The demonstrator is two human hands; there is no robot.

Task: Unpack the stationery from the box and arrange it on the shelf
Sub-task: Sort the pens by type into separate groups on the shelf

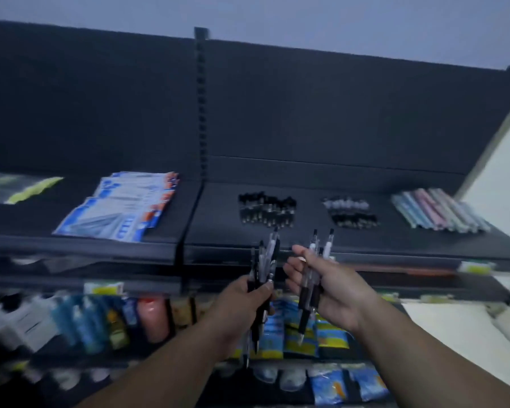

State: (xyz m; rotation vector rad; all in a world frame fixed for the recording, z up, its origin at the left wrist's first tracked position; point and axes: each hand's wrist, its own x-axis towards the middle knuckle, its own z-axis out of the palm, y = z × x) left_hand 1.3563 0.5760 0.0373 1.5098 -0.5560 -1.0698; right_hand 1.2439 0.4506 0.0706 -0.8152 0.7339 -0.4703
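Shelving step: the left hand (255, 293) gripped a bundle of black-and-clear plastic pens (266, 260) and the right hand (329, 285) held a few similar pens (313, 279). They likely needed laying near the front edge of the dark metal shelf (218, 231).

I am looking through one head-worn wide-angle camera, facing forward at the top shelf (218, 222) just beyond the fingers (298, 252). It is sitting close: both forearms are entering from the bottom edge, and the left hand (242, 301) and right hand (333, 290) are filling the centre, each gripping pens (267, 260). Lower shelves (130, 282) are showing below the fingers, the wall (277, 13) above. The view is leaning sideways and blurring.
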